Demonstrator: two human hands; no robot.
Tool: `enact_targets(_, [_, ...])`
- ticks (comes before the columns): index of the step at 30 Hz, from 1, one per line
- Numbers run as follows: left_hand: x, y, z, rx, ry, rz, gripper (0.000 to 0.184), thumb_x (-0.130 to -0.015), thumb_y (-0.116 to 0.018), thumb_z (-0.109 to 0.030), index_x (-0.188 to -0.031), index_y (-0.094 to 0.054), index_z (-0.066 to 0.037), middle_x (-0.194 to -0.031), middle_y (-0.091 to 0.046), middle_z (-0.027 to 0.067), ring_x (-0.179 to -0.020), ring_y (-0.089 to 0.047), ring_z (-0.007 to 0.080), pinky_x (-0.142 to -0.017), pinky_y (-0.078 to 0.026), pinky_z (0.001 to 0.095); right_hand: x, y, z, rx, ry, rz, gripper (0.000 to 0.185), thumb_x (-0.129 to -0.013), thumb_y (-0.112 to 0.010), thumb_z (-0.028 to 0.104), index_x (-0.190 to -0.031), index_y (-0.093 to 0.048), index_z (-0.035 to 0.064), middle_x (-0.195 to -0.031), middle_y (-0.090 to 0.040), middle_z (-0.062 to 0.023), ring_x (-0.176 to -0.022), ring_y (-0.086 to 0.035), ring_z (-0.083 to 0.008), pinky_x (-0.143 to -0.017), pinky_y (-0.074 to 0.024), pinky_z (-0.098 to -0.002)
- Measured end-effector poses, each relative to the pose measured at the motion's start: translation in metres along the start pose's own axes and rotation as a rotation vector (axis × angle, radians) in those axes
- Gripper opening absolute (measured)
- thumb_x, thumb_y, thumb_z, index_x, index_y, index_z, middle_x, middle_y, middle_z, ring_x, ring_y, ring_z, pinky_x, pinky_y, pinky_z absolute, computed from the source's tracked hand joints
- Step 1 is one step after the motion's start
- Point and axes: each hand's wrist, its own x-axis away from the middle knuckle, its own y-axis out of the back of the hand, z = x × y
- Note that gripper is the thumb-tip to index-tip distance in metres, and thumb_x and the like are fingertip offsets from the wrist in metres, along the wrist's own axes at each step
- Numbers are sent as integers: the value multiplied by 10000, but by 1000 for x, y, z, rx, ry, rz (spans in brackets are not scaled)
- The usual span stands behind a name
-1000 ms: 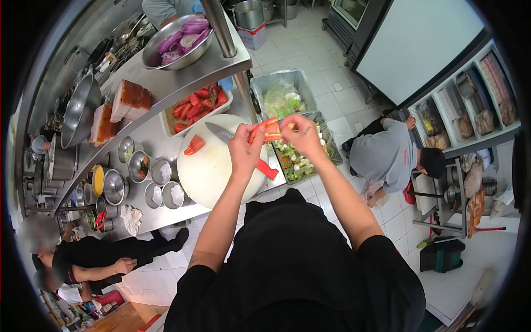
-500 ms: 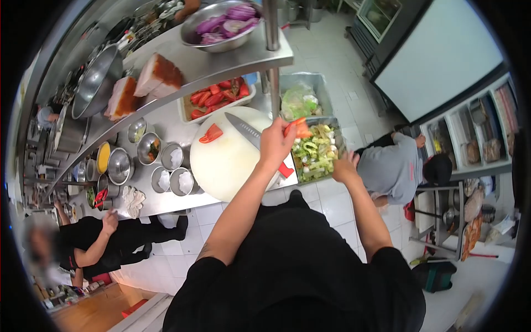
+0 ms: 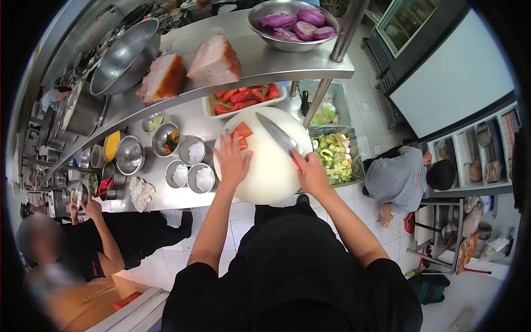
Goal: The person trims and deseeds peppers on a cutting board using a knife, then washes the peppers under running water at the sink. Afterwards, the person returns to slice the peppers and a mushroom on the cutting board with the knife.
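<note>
A round white cutting board [image 3: 268, 180] lies on the steel counter in front of me. My left hand [image 3: 232, 160] rests over its left side, fingers stretched out and spread, beside and partly over cut red pepper pieces [image 3: 243, 130]; the fingertips touch or nearly touch them. My right hand [image 3: 312, 170] is closed around the red handle of a large kitchen knife [image 3: 276, 131]. The blade lies flat over the board, pointing away and to the left. Behind the board, a white tray [image 3: 222, 115] holds several red peppers [image 3: 243, 98].
To the right, a bin [image 3: 358, 171] holds chopped green scraps; another sits behind it. Several metal bowls [image 3: 202, 178] stand left. An overhead shelf [image 3: 265, 66] carries pork blocks [image 3: 214, 60] and a bowl of red onions [image 3: 298, 25]. People are at left and right [image 3: 395, 174].
My left hand has moved from near the bin to the pepper pieces on the board, letting go of the piece it held. My right hand has left the bin and taken hold of the knife.
</note>
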Motion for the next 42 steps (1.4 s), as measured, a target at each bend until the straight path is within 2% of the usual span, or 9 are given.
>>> enact_targets(2, [-9,-10,3,-90,-102,240,836,-1040,-600,-511,-1721,-257,-169,-1804,-123,163,-1645,-94,471,-1215,-100,813,6,-1,-4,-116,-53,-12,590,-915,-682,71,-1498,-597,102,-1171,-621,-220,-1084,-648,-396,-901,-556,-486])
enact_targets(5, [-36,-19,5,-78,-206,251,810,-1049,-577,-520,-1719,-276,-176,-1807,-128,150,-1646,-109,468,-1214,-99,811,25,0,-6,-307,-14,-166,491,-947,-660,131,-1430,-612,56,-1065,-698,-248,-971,-716,-421,-866,-562,-516])
enact_targets(7, [-70,-27,13,-26,-198,290,826,-1050,-549,-547,-1726,-248,-177,-1815,-98,144,-1660,-75,443,-1238,-53,784,42,18,9,-448,-275,-58,422,-990,-647,162,-1393,-622,38,-943,-728,-239,-886,-723,-440,-819,-572,-511])
enact_targets(9, [-124,-43,33,235,-131,94,734,-1044,-548,-507,-1661,-405,-137,-1744,-327,188,-1607,-307,408,-1270,-231,658,54,28,19,-436,-333,-11,405,-1002,-647,178,-1381,-628,34,-900,-727,-236,-852,-718,-448,-789,-571,-511])
enact_targets(13, [-232,-38,69,-38,-45,632,466,-954,-560,-150,-1406,-656,-87,-1411,-676,217,-1359,-619,348,-1151,-475,446,78,8,5,-256,-291,74,372,-1017,-656,212,-1344,-649,34,-852,-729,-230,-821,-717,-448,-737,-563,-509])
enact_targets(28, [-251,-17,116,44,114,781,392,-902,-674,-30,-1257,-754,-174,-1278,-699,163,-1249,-641,316,-1070,-505,430,71,32,-21,-405,-236,185,281,-1037,-654,225,-1285,-673,93,-860,-728,-219,-861,-699,-476,-742,-554,-519])
enact_targets(35, [-86,51,-40,263,-793,553,454,-785,-737,36,-1187,-789,-171,-1264,-665,89,-1237,-620,311,-1013,-533,393,64,39,-38,-736,-393,288,314,-1079,-638,228,-1305,-665,12,-693,-639,-73,-518,-624,-144,-545,-507,-340])
enact_targets(38, [-37,51,-48,313,-818,662,550,-768,-690,109,-1209,-787,-204,-1353,-625,105,-1254,-612,326,-1078,-533,426,52,38,-46,-520,-180,256,262,-1038,-662,201,-1233,-674,25,-738,-691,-158,-612,-669,-370,-597,-528,-487])
enact_targets(42, [4,58,-46,382,-497,441,503,-805,-737,58,-1264,-726,-147,-1353,-613,132,-1250,-608,345,-1037,-546,437,43,37,-43,-234,70,48,237,-1015,-658,196,-1189,-634,36,-781,-713,-201,-706,-682,-457,-643,-533,-568])
